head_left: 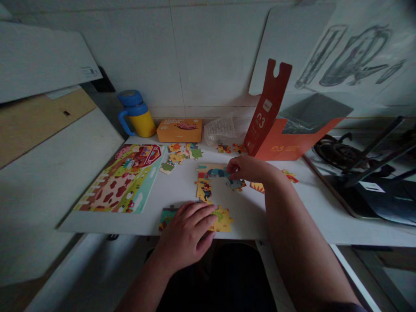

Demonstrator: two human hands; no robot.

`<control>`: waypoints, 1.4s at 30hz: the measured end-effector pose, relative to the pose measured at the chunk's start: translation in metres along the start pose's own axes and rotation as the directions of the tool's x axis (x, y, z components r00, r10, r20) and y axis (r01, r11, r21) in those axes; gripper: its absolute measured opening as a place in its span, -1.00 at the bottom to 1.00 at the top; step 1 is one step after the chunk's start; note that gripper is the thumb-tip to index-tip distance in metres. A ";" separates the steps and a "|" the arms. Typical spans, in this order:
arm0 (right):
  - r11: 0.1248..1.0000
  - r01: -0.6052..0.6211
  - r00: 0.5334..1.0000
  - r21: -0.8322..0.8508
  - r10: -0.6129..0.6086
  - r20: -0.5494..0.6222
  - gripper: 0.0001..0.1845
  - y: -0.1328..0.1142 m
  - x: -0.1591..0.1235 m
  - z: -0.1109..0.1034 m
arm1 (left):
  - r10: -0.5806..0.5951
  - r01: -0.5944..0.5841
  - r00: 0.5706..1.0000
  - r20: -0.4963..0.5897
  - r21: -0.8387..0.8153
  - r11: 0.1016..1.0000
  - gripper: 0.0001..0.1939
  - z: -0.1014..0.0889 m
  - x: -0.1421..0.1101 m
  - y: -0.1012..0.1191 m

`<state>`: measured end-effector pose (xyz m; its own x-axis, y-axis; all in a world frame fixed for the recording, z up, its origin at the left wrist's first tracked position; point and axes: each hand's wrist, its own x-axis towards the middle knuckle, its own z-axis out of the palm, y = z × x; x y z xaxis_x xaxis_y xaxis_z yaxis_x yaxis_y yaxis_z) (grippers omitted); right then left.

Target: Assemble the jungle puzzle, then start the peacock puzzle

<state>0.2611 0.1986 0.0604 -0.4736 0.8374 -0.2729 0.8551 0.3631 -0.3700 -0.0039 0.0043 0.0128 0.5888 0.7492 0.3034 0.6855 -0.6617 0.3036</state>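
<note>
My left hand (190, 232) lies palm down near the table's front edge, fingers stretched out over joined yellow puzzle pieces (224, 220). A teal puzzle piece (166, 215) shows beside its knuckles. Above it, a partly joined puzzle section (204, 189) carries a small figure and a blue animal along its top. My right hand (239, 168) is at that section's upper right corner, fingertips pinched on a bluish puzzle piece (237, 185); its fingers partly hide the piece. A yellow striped piece (257, 186) lies under my right forearm.
A farm-picture puzzle (121, 180) lies at left. Loose pieces (177, 157) sit behind, before an orange box (180, 130), a blue-yellow flask (138, 115) and bubble wrap (221, 129). A tall open orange box (279, 143) stands back right, near a gas stove (344, 156).
</note>
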 end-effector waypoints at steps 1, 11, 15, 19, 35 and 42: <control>1.000 0.007 1.000 0.005 -0.007 0.001 -0.71 -0.001 0.001 0.000 | 0.001 -0.001 1.000 -0.001 0.002 1.000 -0.64 0.000 0.000 0.000; 0.967 -0.109 0.988 0.230 0.079 0.136 -0.84 -0.006 -0.005 -0.001 | 0.009 -0.009 1.000 -0.005 0.006 1.000 -0.65 -0.001 0.001 0.000; 0.990 -0.054 0.995 0.133 0.042 0.086 -0.79 -0.008 -0.004 0.000 | 0.009 -0.009 1.000 -0.002 0.012 1.000 -0.65 -0.001 0.000 0.000; 0.999 -0.040 0.999 0.027 0.040 0.019 -0.75 -0.010 -0.004 -0.001 | 0.011 -0.011 1.000 -0.006 0.012 1.000 -0.66 -0.001 0.000 0.001; 0.991 -0.084 0.996 -0.109 0.088 0.033 -0.82 -0.009 -0.010 -0.007 | 0.007 -0.007 1.000 -0.008 0.019 1.000 -0.65 0.001 0.001 0.000; 0.991 -0.075 0.996 -0.107 0.079 0.033 -0.80 -0.016 -0.005 -0.002 | 0.008 -0.007 1.000 -0.007 0.024 1.000 -0.65 0.002 0.000 0.000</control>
<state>0.2504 0.1894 0.0691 -0.4115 0.8493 -0.3307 0.9058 0.3411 -0.2511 -0.0027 0.0048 0.0110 0.5911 0.7439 0.3118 0.6911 -0.6664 0.2799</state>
